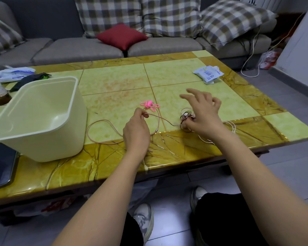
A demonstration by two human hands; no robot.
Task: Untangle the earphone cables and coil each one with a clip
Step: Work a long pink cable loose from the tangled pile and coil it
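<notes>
- Currently the left hand (136, 129) is hovering over the near border of the green-and-amber marble-patterned tabletop (114, 80). Its grip is pinching a thin rose-gold earphone cable (103, 121) between thumb and fingertip.
- That cable is looping leftwards across the tabletop towards the tub and running rightwards into a tangled knot of dark and white earphone cables (185, 116).
- The right hand (201, 116) is sitting on that knot, its grip closing on it with the thumb and lower fingers while the index and middle fingers are stretching out straight.
- Thin white cable strands (230, 125) are trailing out from under the right hand, lying close to the tabletop's near edge.
- A small pink cord clip (149, 104) is lying just beyond the left hand.
- Open green tile is stretching beyond both hands, up to a white-and-blue tissue packet (208, 74) near the far right edge.
- A tall cream plastic tub (43, 121) is standing on the left, its mouth facing up and its pale inner walls showing.
- A dark flat phone (0, 162) is lying at the near left edge, just beside the tub.
</notes>
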